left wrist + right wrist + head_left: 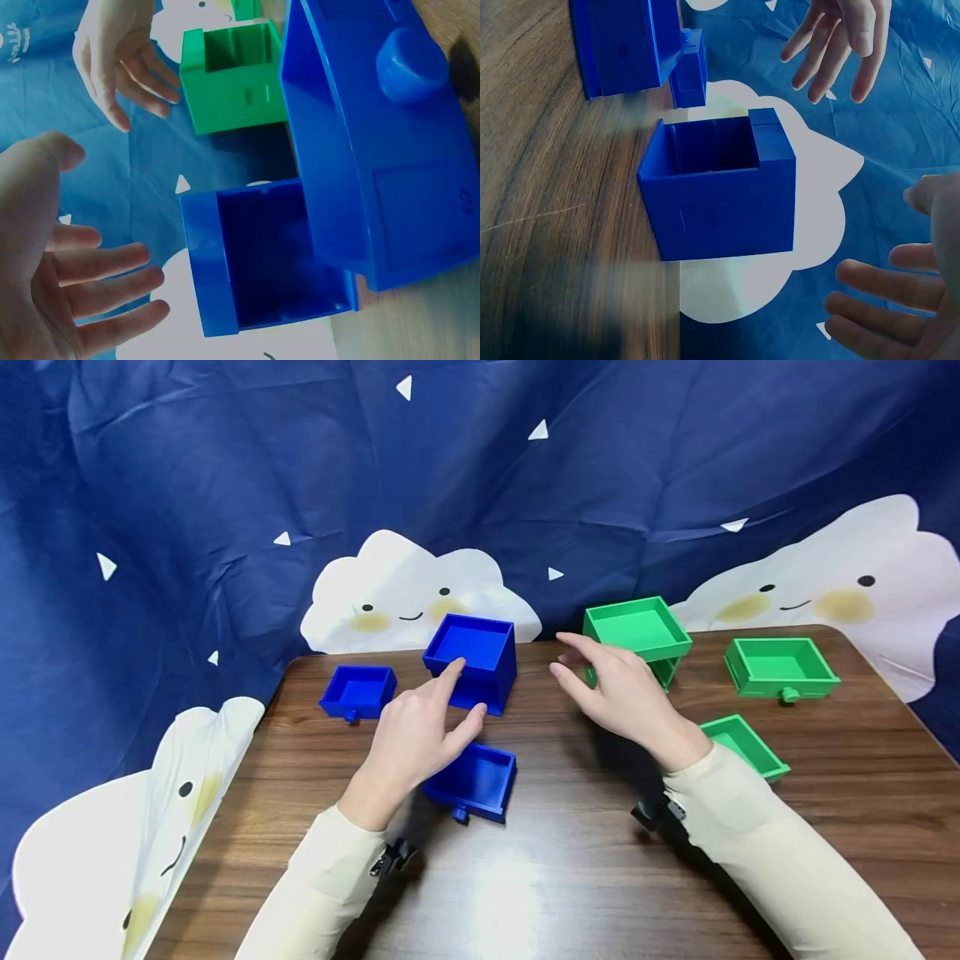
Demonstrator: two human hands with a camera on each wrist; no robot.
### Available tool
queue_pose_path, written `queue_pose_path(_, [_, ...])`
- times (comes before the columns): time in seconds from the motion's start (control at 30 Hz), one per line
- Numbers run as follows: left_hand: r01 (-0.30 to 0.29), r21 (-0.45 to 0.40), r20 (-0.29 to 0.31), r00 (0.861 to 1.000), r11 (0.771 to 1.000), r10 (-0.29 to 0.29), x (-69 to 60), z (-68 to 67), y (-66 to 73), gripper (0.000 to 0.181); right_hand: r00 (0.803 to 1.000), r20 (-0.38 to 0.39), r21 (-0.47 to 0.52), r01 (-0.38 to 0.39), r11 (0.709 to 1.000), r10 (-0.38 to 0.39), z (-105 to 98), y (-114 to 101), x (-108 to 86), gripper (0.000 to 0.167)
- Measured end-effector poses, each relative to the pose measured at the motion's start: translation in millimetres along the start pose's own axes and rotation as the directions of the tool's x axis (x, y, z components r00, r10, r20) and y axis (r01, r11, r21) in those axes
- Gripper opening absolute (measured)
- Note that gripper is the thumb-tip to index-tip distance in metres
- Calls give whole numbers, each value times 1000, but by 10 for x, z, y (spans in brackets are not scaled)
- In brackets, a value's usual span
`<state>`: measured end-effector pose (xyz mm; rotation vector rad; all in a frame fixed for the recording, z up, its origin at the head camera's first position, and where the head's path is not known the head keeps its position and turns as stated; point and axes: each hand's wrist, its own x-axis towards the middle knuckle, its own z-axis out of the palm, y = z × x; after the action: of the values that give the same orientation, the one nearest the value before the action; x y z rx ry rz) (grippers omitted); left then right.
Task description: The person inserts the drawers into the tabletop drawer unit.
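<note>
My left hand (416, 731) hovers with spread, relaxed fingers above a blue drawer (480, 781), its index fingertip overlapping the blue cabinet (491, 681) in the head view. In the left wrist view, a gap shows between that hand (82, 277) and the hollow cabinet shell (214, 262). My right hand (618, 689), fingers loosely extended, is nearest the green cabinet (637, 627) and partly covers it. Nothing is held in either hand. The right wrist view shows the right hand (892, 292) apart from the blue cabinet (727, 214), whose front is hollow.
A second blue drawer (358, 692) lies left of the blue cabinet. Two green drawers lie on the right: one (783, 668) in full view, the other (742, 745) partly behind the right forearm. Behind the wooden table (570, 877) hangs a blue cloth (480, 468) with clouds.
</note>
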<state>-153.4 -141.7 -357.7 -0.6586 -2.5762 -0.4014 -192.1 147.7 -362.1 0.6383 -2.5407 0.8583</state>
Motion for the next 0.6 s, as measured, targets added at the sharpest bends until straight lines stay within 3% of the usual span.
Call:
queue_pose_path(0.27, [23,-43,-24,999,999,-24,-62,-22,-60,58,1000,3,57,10,998,-10,77,-3,88,44])
queue_pose_path(0.6, [62,-75,-36,997,995,-65,-186,-26,-146,55,997,72,104,-27,994,19,202,19,213,45])
